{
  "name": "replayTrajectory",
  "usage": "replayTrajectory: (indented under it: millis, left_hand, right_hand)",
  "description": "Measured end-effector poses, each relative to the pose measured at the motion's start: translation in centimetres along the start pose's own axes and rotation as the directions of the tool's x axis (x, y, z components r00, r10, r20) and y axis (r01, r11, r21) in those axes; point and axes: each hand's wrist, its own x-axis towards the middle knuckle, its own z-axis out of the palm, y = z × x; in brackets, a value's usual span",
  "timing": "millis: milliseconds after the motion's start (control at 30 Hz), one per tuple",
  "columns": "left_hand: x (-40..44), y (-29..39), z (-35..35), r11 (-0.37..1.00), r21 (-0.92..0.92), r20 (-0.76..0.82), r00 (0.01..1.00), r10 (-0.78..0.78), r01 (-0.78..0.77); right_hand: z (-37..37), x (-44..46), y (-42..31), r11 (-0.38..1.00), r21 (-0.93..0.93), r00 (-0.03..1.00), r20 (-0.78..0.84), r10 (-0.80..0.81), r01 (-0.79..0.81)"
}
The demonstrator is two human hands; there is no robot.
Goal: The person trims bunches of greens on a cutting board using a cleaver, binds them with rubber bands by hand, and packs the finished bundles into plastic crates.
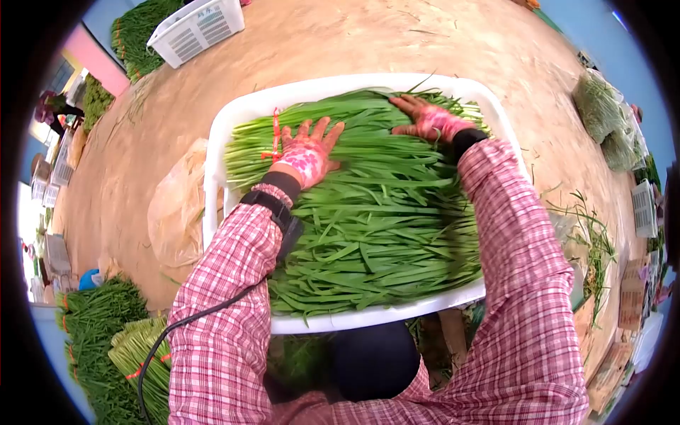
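Note:
A white plastic tub in front of me is filled with long green garlic chives, laid side by side across it. My left hand, in a pink-patterned fingerless glove, rests on the chives with fingers spread, beside a red tie around the pale stem ends. At the far right part of the tub, my right hand lies on the leaves, fingers stretched out and apart. Both palms press on the leaves from above, and neither hand grips anything. A black strap with a cable circles my left wrist.
A crumpled clear plastic bag lies left of the tub. Tied green bundles are stacked at lower left. A white crate stands at the back left. Filled plastic bags and loose stalks are on the right.

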Motion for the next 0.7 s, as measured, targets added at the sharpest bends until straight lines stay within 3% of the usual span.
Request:
replayTrajectory:
  millis: [33, 100, 167, 200, 267, 300, 400, 500, 533, 633, 700]
  left_hand:
    - [-0.3, -0.2, 0.1, 1.000, -0.011, -0.007, 1.000, 0.000, 0.000]
    - [-0.6, -0.5, 0.3, 0.999, -0.032, -0.076, 0.997, 0.026, -0.029]
    - [-0.5, -0.3, 0.1, 1.000, -0.002, -0.024, 1.000, 0.007, -0.007]
    - [-0.4, -0.4, 0.3, 1.000, -0.013, -0.022, 1.000, -0.005, 0.004]
    - [0.3, -0.4, 0.6, 1.000, -0.005, 0.007, 1.000, 0.000, 0.000]
    - [0.4, -0.4, 0.8, 1.000, 0.000, 0.000, 1.000, -0.003, 0.003]
    - [0.1, -0.9, 0.3, 0.998, -0.058, 0.000, 1.000, 0.014, -0.014]
    - [-2.2, -1.7, 0.0, 0.993, -0.066, -0.167, 0.982, 0.083, -0.096]
    - [-3.1, -1.7, -0.2, 0.996, 0.077, -0.249, 0.967, 0.057, -0.039]
    - [-5.9, -3.1, 1.1, 0.989, -0.032, -0.233, 0.962, -0.146, 0.143]
    - [-5.6, -4.1, 1.3, 0.994, -0.054, -0.068, 0.993, -0.095, 0.092]
  right_hand:
    - [-0.9, 0.0, 0.3, 0.993, 0.112, 0.999, 0.019, -0.045, 0.043]
    - [-4.4, -1.8, -2.7, 0.988, 0.128, 0.991, -0.108, -0.073, 0.087]
    - [-5.1, -5.2, -6.0, 0.956, 0.061, 0.951, -0.140, -0.275, 0.286]
    - [-3.7, -5.8, -7.0, 0.954, -0.037, 0.951, -0.079, -0.300, 0.298]
    - [1.2, -6.1, -6.2, 0.931, -0.240, 0.958, -0.014, -0.288, 0.276]
    - [3.3, -5.5, -5.5, 0.927, -0.277, 0.950, -0.107, -0.293, 0.254]
    - [3.4, -5.2, -5.2, 0.920, -0.272, 0.928, -0.167, -0.333, 0.281]
    - [3.4, -5.5, -5.2, 0.921, -0.265, 0.927, -0.168, -0.335, 0.285]
    - [3.2, -5.6, -5.3, 0.925, -0.262, 0.934, -0.158, -0.321, 0.274]
    - [3.3, -5.7, -5.4, 0.936, -0.252, 0.942, -0.167, -0.291, 0.245]
    - [3.5, -5.6, -5.5, 0.936, -0.257, 0.946, -0.156, -0.286, 0.241]
